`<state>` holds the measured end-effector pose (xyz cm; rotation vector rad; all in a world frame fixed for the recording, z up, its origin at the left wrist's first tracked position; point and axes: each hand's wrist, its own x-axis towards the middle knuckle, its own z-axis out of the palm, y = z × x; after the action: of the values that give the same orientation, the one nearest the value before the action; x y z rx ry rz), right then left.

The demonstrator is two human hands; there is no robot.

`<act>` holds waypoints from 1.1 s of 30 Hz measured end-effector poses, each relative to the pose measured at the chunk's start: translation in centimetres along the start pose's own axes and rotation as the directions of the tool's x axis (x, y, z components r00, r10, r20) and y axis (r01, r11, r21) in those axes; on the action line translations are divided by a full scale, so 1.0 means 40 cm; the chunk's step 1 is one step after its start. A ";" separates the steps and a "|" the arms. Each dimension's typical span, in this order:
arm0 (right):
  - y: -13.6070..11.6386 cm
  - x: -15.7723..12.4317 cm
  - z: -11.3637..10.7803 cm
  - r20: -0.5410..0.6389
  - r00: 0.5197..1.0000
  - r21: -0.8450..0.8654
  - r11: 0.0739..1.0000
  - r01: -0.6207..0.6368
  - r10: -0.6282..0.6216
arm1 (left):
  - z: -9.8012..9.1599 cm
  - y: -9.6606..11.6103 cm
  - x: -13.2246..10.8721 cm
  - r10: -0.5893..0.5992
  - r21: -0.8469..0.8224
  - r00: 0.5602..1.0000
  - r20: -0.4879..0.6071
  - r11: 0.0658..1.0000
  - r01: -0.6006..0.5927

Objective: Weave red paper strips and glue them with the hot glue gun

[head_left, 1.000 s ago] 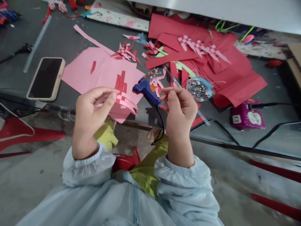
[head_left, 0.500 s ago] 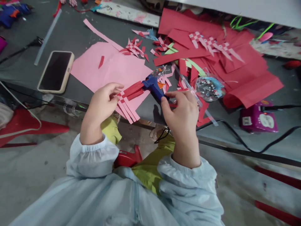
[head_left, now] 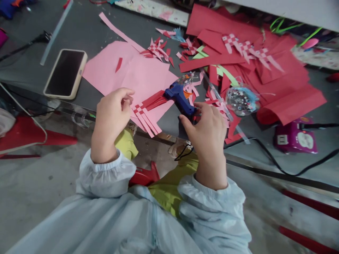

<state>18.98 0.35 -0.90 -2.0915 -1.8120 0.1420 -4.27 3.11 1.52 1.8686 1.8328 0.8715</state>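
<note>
A woven piece of red and pink paper strips [head_left: 143, 112] lies at the table's front edge, its pink ends hanging over. Just left of it is my left hand [head_left: 112, 111], fingers loosely curled and nothing visible in them. A blue hot glue gun [head_left: 180, 98] with an orange trigger rests with its nozzle end by the red strips. My right hand [head_left: 208, 123] is at the gun's handle, thumb and fingers apart; the fingertips are close to the handle end, and whether they touch it I cannot tell. Pink paper sheets [head_left: 127, 70] lie beneath the strips.
A phone [head_left: 65, 73] lies at left near a clear glue stick [head_left: 56, 33]. Red paper sheets [head_left: 286, 84], finished woven pieces [head_left: 246, 49], and a bag of beads [head_left: 242, 100] are on the right. A purple box [head_left: 295, 137] with a black cable [head_left: 270, 162] stands near the front edge.
My left hand has come away from the woven strips. My right thumb has moved off the glue gun's handle. The view has shifted slightly.
</note>
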 end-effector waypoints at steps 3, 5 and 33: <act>-0.002 0.002 0.000 -0.014 1.000 -0.004 1.000 0.008 -0.008 | -0.001 -0.002 -0.003 -0.030 0.024 0.999 0.014 0.999 0.030; -0.003 0.004 0.001 -0.020 1.000 -0.008 1.000 0.006 -0.006 | 0.001 -0.005 -0.004 -0.031 0.008 0.999 0.023 1.000 0.030; -0.010 0.023 0.041 -0.107 0.993 -0.070 0.997 0.043 -0.050 | 0.009 -0.016 -0.002 -0.035 -0.082 0.996 -0.080 0.996 0.028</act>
<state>18.26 1.64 -2.14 -2.0575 -1.8229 -0.0450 -4.49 3.12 0.83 1.7747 1.8406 1.0095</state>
